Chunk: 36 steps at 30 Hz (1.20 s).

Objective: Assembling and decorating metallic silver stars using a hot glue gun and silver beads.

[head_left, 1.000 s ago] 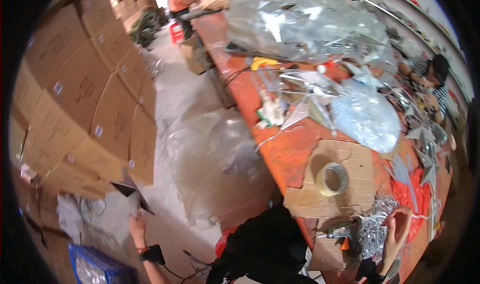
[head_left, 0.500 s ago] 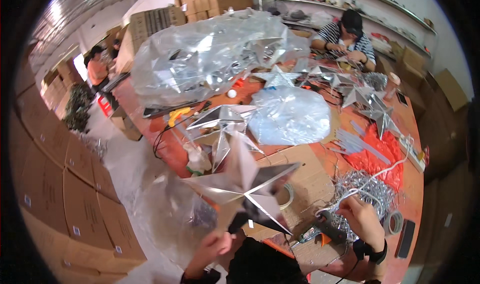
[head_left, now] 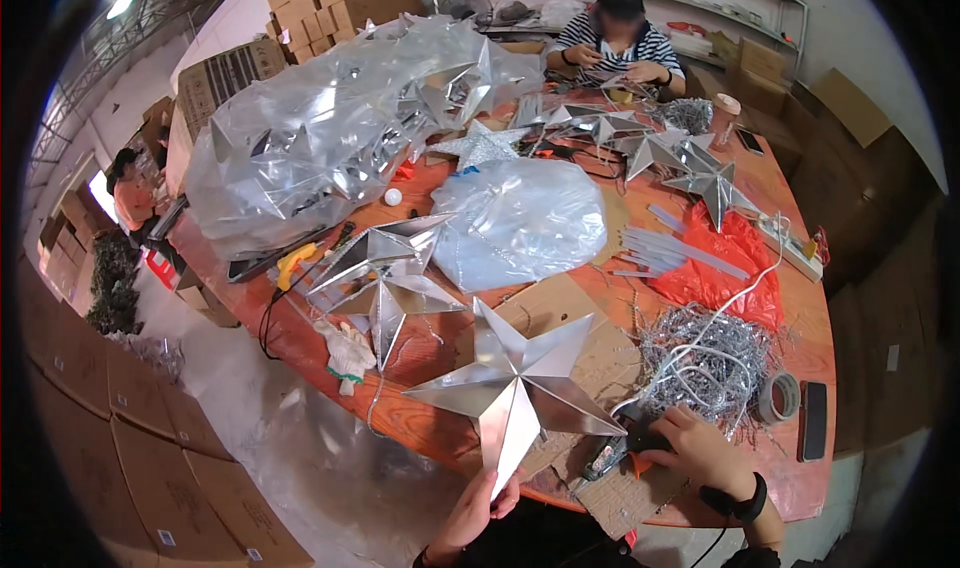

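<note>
- Left hand (head_left: 478, 508) pinches the lowest point of a folded five-pointed silver metal star (head_left: 515, 396); half a second earlier the star stood raised and closer to the camera, and it now lies lower, over the near edge of the orange desk (head_left: 420, 430).
- Right hand (head_left: 700, 453) is closed on a dark glue gun with an orange trigger (head_left: 620, 450), having come down onto the brown cardboard sheet (head_left: 590, 363).
- Tangle of silver wire lights (head_left: 705, 358) sits just beside the right hand.
- Roll of tape (head_left: 778, 396) lies near.
</note>
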Motion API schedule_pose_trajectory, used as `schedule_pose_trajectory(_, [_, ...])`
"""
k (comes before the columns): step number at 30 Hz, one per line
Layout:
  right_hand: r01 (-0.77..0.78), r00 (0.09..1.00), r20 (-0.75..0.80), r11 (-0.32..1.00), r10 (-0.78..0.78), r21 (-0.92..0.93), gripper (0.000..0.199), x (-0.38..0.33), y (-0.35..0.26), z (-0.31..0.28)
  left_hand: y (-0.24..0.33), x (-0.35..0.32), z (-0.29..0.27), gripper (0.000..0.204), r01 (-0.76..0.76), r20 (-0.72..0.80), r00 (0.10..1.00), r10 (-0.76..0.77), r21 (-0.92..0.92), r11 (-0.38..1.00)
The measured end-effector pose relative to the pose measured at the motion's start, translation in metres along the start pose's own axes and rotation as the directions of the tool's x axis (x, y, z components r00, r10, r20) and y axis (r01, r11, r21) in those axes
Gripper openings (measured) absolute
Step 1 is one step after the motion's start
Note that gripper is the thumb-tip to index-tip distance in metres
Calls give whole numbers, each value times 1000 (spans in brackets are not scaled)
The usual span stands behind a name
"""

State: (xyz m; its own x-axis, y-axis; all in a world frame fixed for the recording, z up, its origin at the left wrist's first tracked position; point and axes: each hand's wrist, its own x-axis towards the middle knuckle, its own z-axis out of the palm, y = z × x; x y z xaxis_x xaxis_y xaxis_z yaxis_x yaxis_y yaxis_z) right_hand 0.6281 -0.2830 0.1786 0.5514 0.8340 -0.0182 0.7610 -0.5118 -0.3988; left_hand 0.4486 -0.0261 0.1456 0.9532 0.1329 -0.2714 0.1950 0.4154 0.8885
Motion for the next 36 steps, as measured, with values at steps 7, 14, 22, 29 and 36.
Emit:
schedule_pose_trajectory(7, [105,994,7,991,-106,79,41,7,12,3,-21,-9,-16,46,-24,-50,998,25,33,999])
schedule_pose_trajectory(14, [-76,997,48,938,63,340,55,-9,6,-21,-25,-9,-21,46,-96,-248,967,48,-184,978])
schedule_pose_trajectory(22, [-155,958,-154,891,240,427,61,-38,-2,-51,-17,1,-26,46,-358,-420,868,265,-162,919])
schedule_pose_trajectory(29, [45,973,-218,867,74,496,39,12,-34,-54,-33,11,-36,47,-415,-495,822,280,-187,890])
schedule_pose_trajectory(36, [14,996,-80,754,50,657,28,66,-37,-29,-80,23,-68,51,-469,-601,754,265,-211,857])
